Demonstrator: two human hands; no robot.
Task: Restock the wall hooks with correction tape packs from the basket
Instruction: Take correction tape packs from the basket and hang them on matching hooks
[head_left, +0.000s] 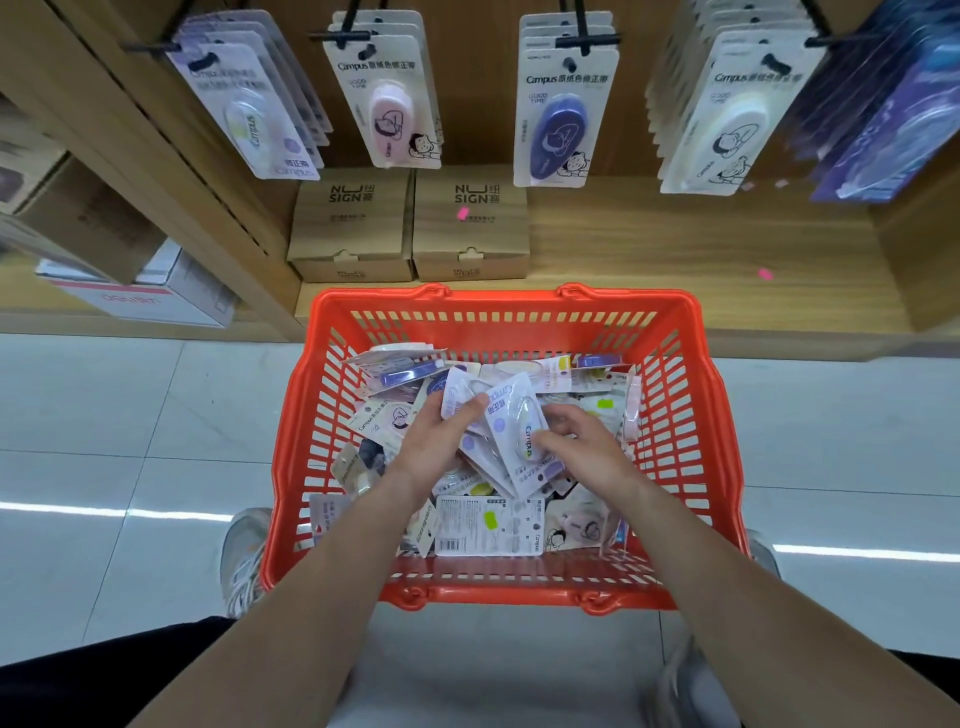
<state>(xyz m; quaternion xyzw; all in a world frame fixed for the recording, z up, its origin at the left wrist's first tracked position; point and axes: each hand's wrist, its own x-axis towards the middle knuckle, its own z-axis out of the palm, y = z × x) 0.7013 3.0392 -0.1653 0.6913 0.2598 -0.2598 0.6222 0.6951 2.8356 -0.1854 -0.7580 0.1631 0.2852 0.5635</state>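
Down inside the orange plastic basket (291, 467), kept both hands low among the stock. Gripped a fanned clutch of correction tape packs (506, 410) in the left hand (436, 441), with the thumb laid on top and the fingers curled beneath. Grasped the front card of that same clutch with the right hand (582, 447), fingers curled against its clear blister marked Campus. Held the clutch near the middle of the basket, just above the loose packs (488, 525) heaped over the basket's floor, some face up and some showing barcoded backs.

Beyond the basket's far rim, found a wooden shelf (675, 249) carrying two brown Nusign cartons (353, 223) side by side, toward the basket's left corner. Higher above the basket, saw black wall hooks (343, 36) already hung with rows of packs: a pale yellow-green one (249, 114) far left, a pink one (387, 104), a blue one (558, 124) and a white one (732, 119), with dark purple cards at the far right.

Left the basket standing on the pale tiled floor (104, 415), with a grey shoe (244, 556) touching its near left corner.
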